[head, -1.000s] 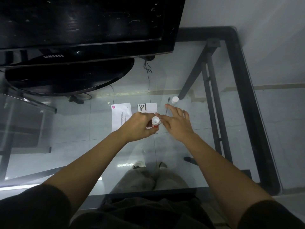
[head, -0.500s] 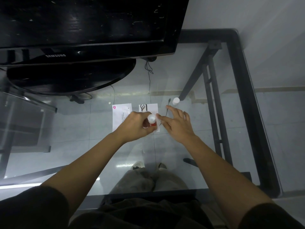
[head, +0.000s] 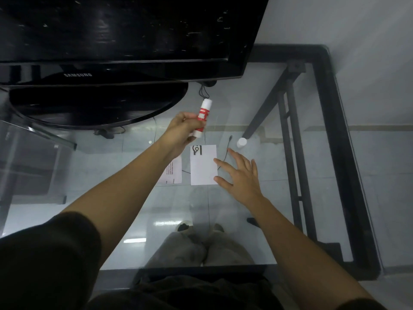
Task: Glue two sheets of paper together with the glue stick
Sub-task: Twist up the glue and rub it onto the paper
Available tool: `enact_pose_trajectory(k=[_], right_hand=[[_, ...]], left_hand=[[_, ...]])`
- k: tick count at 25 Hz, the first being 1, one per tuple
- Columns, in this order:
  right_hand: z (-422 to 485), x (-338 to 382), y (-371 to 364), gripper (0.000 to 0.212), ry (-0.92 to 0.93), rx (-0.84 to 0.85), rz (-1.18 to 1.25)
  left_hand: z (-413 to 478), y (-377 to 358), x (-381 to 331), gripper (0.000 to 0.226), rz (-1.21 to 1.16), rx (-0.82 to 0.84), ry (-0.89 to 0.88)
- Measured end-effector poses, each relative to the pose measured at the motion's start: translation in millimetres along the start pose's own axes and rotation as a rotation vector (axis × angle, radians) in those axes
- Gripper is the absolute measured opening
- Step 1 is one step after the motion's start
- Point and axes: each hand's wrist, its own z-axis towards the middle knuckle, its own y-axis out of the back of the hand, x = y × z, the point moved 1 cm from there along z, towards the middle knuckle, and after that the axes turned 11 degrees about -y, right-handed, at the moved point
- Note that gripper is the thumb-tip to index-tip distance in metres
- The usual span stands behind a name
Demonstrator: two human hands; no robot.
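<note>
Two sheets [head: 203,165] lie mid glass table [head: 245,231]; my right hand [head: 240,175], fingers spread, touches one sheet's right edge. My left hand [head: 183,130] grips the glue stick [head: 202,117] aloft. Its cap [head: 241,142] stands beyond, television [head: 125,39] at the far edge.

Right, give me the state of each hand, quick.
Left hand: closed around the glue stick, lifted above the table.
Right hand: open, fingers spread, holding nothing, fingertips at the right edge of the paper sheet.
</note>
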Motion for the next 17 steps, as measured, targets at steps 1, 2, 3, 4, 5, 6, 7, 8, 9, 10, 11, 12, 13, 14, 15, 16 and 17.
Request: enact_pose_trajectory(k=[1, 2, 3, 4, 5, 6, 7, 8, 9, 10, 11, 12, 13, 14, 15, 16, 17], right_hand=[[0, 0, 0, 0.051, -0.004, 0.005, 0.011], [0, 0, -1, 0.051, -0.008, 0.007, 0.021], [0, 0, -1, 0.051, -0.010, 0.007, 0.030], [0, 0, -1, 0.050, -0.012, 0.007, 0.037], [0, 0, -1, 0.050, -0.013, 0.006, 0.040], [0, 0, -1, 0.050, -0.012, 0.004, 0.041], [0, 1, -1, 0.050, -0.012, 0.003, 0.041], [0, 1, 0, 0.050, -0.012, 0.005, 0.043], [1, 1, 0, 0.050, -0.013, 0.008, 0.047], [1, 1, 0, 0.050, -0.014, 0.011, 0.049], [1, 1, 1, 0.050, -0.014, 0.015, 0.049], [1, 1, 1, 0.050, -0.015, 0.019, 0.049], [0, 2, 2, 0.050, -0.016, 0.022, 0.049], [0, 2, 2, 0.050, -0.017, 0.024, 0.049], [0, 2, 2, 0.051, -0.019, 0.024, 0.046], [1, 2, 3, 0.051, -0.022, 0.024, 0.041], [2, 3, 4, 0.051, -0.028, 0.026, 0.035]], left_hand=[[5, -8, -2, 0.035, 0.123, 0.059, -0.066], [10, -16, -3, 0.041, 0.254, 0.116, -0.146], [13, -23, -5, 0.043, 0.388, 0.172, -0.228], [16, -30, -5, 0.043, 0.519, 0.222, -0.307], [20, -35, -5, 0.040, 0.634, 0.264, -0.385], [23, -39, -4, 0.037, 0.721, 0.299, -0.456], [25, -41, -4, 0.034, 0.781, 0.332, -0.510], [27, -43, -3, 0.032, 0.825, 0.368, -0.547], [28, -44, -1, 0.030, 0.865, 0.408, -0.577], [29, -44, 0, 0.028, 0.902, 0.448, -0.606], [30, -44, 2, 0.027, 0.933, 0.477, -0.629], [31, -43, 3, 0.028, 0.953, 0.490, -0.640], [31, -43, 4, 0.028, 0.964, 0.493, -0.637], [30, -43, 4, 0.031, 0.969, 0.488, -0.625], [28, -44, 4, 0.035, 0.972, 0.474, -0.604], [25, -43, 4, 0.041, 0.968, 0.448, -0.575], [21, -41, 4, 0.047, 0.954, 0.410, -0.545]])
